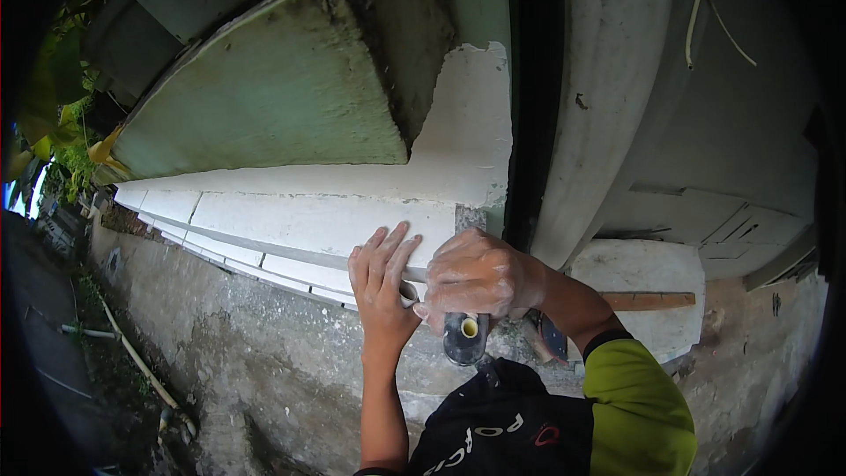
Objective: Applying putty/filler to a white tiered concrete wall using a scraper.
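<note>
My left hand [385, 280] lies with its fingers stretched out against the white-coated ledge [326, 216]. A small pale ring-shaped opening [408, 293] shows beside its thumb. Just to the right, my dust-whitened right hand [476, 273] is closed in a fist round a tool. Only the tool's dark rounded handle end [464, 348], with a cream-rimmed hole in it, sticks out below the fist; the rest is hidden, so its kind is unclear. A bare grey strip [471, 216] shows on the wall just above my right knuckles.
A green-painted slab [273, 88] juts out above the ledge. Right of it runs a pale upright post [608, 79]. A wooden strip [648, 301] lies across a white board [652, 256]. Pipes [145, 361] run along the lower left, below plants [75, 141]. Grey concrete [238, 317] stretches below.
</note>
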Demonstrator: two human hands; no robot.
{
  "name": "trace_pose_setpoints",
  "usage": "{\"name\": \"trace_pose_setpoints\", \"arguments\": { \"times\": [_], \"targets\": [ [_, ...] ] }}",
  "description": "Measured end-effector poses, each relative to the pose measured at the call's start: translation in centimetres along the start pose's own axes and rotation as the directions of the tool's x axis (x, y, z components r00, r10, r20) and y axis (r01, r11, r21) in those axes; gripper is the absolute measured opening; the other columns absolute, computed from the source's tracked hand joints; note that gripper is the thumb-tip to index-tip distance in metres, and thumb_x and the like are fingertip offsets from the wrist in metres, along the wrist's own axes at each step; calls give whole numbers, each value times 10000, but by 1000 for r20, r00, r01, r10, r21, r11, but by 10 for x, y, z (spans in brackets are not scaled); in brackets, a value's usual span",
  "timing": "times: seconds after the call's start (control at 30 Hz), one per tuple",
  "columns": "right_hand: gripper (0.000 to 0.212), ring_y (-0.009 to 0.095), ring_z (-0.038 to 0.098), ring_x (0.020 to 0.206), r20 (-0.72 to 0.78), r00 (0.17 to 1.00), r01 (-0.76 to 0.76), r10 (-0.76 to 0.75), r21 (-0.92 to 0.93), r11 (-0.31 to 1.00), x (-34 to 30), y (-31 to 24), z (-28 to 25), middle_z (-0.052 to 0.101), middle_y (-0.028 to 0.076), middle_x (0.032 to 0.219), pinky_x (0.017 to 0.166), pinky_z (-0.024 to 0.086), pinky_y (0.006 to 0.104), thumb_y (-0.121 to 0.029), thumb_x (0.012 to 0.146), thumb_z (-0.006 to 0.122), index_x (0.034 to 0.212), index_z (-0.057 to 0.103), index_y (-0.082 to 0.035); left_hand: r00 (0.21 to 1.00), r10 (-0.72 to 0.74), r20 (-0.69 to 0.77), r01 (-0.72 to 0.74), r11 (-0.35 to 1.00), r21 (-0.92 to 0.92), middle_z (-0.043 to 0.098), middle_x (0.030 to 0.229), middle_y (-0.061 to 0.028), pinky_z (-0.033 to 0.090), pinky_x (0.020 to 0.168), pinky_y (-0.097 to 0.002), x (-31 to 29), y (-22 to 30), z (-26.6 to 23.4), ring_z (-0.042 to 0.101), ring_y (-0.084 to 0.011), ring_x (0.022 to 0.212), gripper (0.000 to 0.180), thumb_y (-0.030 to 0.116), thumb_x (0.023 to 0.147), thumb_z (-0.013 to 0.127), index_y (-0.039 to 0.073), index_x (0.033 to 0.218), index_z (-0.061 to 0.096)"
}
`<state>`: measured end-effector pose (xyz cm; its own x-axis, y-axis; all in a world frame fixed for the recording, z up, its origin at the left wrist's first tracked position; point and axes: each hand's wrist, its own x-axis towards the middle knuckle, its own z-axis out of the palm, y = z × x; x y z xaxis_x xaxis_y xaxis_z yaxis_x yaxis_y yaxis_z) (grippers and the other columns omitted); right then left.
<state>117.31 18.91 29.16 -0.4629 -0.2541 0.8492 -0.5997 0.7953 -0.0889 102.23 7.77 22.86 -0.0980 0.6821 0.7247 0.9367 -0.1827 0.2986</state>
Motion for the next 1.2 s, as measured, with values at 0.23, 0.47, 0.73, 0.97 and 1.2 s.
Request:
{"name": "trace_pose_setpoints", "arguments": {
  "times": [0.23, 0.47, 0.73, 0.97, 1.2],
  "targets": [
    [441, 224, 652, 629, 11, 1000, 4, -4, 7, 1000, -4, -2, -2, 609, 52, 751, 517, 515, 332, -238, 617, 817, 962, 663, -11, 999, 28, -22, -28, 1000, 15, 601, 1409, -17, 323, 1132, -532, -2, -2, 3, 504, -286, 1338, 676, -107, 668, 553, 167, 1281, 635],
    [232, 188, 571, 554, -95, 995, 35, -41, -64, 997, -18, -50, -1, 537, 43, 674, 444, 451, 292, -60, 705, 831, 770, 615, -4, 1000, 4, 0, -4, 998, 68, 612, 1384, -17, 346, 1116, -523, -5, -11, -12, 514, -287, 1325, 740, -147, 624, 537, 171, 1285, 634],
    [435, 166, 488, 453, -615, 758, -157, 216, 149, 976, -95, -104, 0, 453, 17, 544, 400, 411, 304, -293, 775, 848, 685, 497, -52, 965, -30, 259, 61, 992, -113, 584, 1392, -103, 344, 1135, -445, 22, 16, -43, 503, -317, 1321, 830, -129, 607, 577, 110, 1402, 565],
    [607, 167, 473, 441, -761, 554, -464, 337, 53, 884, -121, -125, -8, 482, 25, 519, 431, 454, 287, -586, 803, 777, 696, 455, -83, 904, 61, 422, -35, 997, -68, 444, 1464, -303, 304, 1168, -490, 45, 55, -24, 409, -419, 1390, 1024, -89, 641, 612, -39, 1570, 184],
    [564, 158, 443, 465, -868, 427, -578, 252, -48, 814, -133, -129, -24, 451, 27, 546, 438, 395, 277, -513, 818, 786, 713, 443, -79, 898, -19, 439, -88, 971, 221, 366, 1488, -388, 254, 1199, -530, 43, 106, -1, 347, -474, 1435, 946, -15, 739, 665, -119, 1536, 168]
  ]
}}
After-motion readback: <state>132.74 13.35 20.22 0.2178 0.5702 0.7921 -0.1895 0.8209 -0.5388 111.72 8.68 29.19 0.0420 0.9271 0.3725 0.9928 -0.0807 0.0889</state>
